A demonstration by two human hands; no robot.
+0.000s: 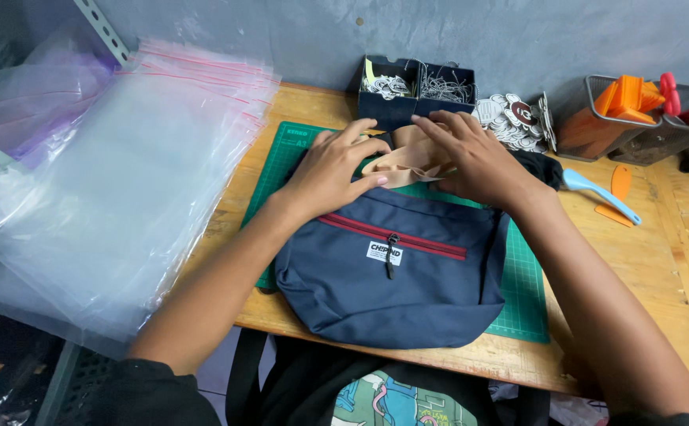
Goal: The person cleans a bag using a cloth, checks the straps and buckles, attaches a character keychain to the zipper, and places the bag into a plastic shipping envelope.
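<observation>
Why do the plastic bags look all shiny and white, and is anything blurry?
In the head view, soft light glares off the stacked plastic bags, washing them pale; the blue bag and both hands, left hand and right hand, look sharp; table edges bend slightly toward the corners.

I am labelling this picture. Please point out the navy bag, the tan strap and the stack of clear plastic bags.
navy bag [407, 296], head view, on its front panel below the red zipper.
tan strap [404, 167], head view, on the folded part between the hands.
stack of clear plastic bags [116, 197], head view, on the top bag's middle.

We see a small white label [385, 252] on the near navy bag; clear zip bags [116, 189] lie left, perhaps round tags [514, 118] far right.
</observation>
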